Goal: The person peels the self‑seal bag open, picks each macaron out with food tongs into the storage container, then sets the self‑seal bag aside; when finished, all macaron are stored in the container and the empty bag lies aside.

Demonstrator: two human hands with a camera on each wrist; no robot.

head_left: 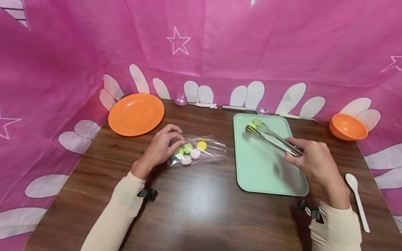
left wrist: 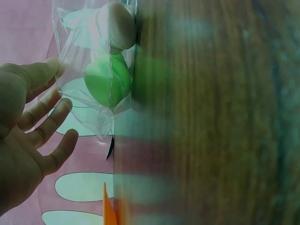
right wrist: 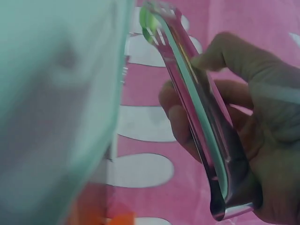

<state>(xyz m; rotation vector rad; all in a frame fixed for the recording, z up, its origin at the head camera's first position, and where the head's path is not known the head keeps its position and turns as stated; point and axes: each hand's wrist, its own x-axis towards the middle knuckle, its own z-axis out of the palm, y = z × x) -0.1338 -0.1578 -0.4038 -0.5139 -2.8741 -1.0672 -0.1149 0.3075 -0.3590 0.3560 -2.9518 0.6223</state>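
Note:
A clear plastic bag point(head_left: 213, 150) lies on the wooden table in the head view, with several round pastel pieces inside: green, pink and yellow. At its left edge, my left hand point(head_left: 163, 144) pinches the film between thumb and index finger; the other fingers are spread in the left wrist view. My right hand point(head_left: 314, 158) grips metal serving tongs point(head_left: 276, 141) around their arms, over the mint-green tray point(head_left: 262, 170). Between the slotted tong tips is a round yellow-green piece point(head_left: 250, 126), close over the far part of the tray.
An orange plate point(head_left: 136, 115) is at the back left, an orange bowl point(head_left: 348, 127) at the back right. A white spoon point(head_left: 358, 202) lies right of my right forearm. Along the back edge lie a pink-handled spoon point(head_left: 194, 104) and a metal-handled scoop point(head_left: 238, 108), before a pink curtain point(head_left: 213, 42).

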